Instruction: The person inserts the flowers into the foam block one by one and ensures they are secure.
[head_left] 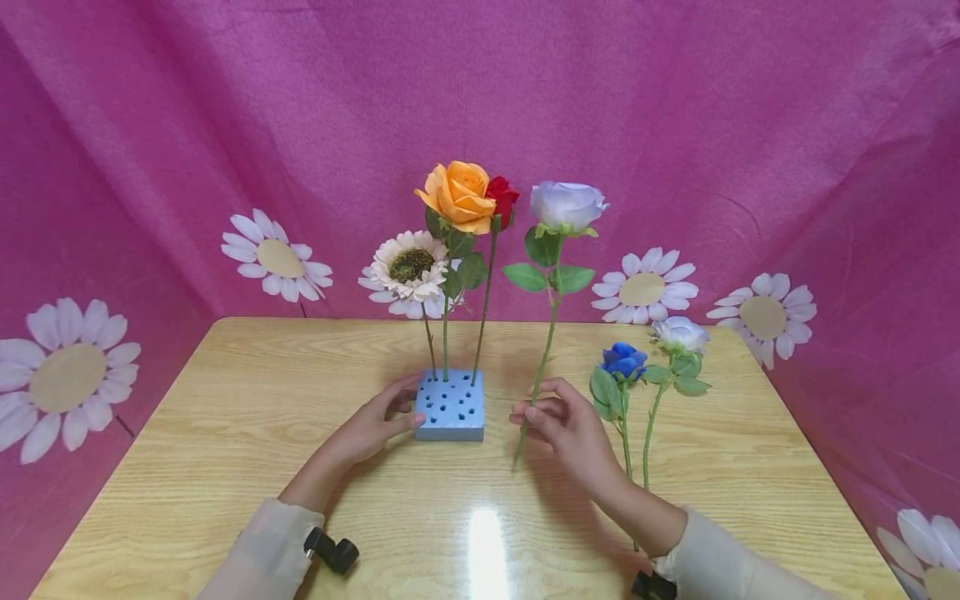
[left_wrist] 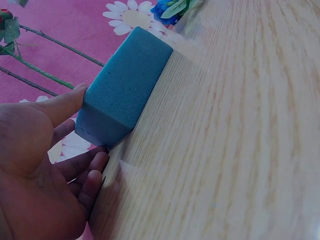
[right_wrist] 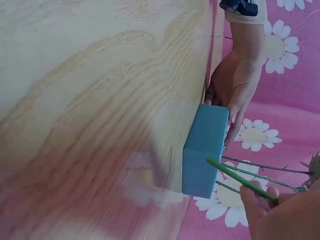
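My right hand (head_left: 570,429) pinches the green stem of a pale lilac artificial rose (head_left: 567,207) between thumb and fingers. The rose stands nearly upright, its stem end (right_wrist: 212,163) free in the air right of the light-blue foam block (head_left: 450,408). Holes dot the block's top, and three stems stand in its back row: a cream sunflower-like bloom (head_left: 410,265), an orange rose (head_left: 459,197) and a red rose (head_left: 502,200), partly hidden. My left hand (head_left: 378,422) rests against the block's left side, thumb touching near its front corner, other fingers loosely spread.
On the table's right side lie a blue rose (head_left: 624,361) and another pale rose (head_left: 681,333), their stems running under my right forearm. The wooden table (head_left: 300,367) backs onto a pink cloth (head_left: 337,125) printed with white daisies.
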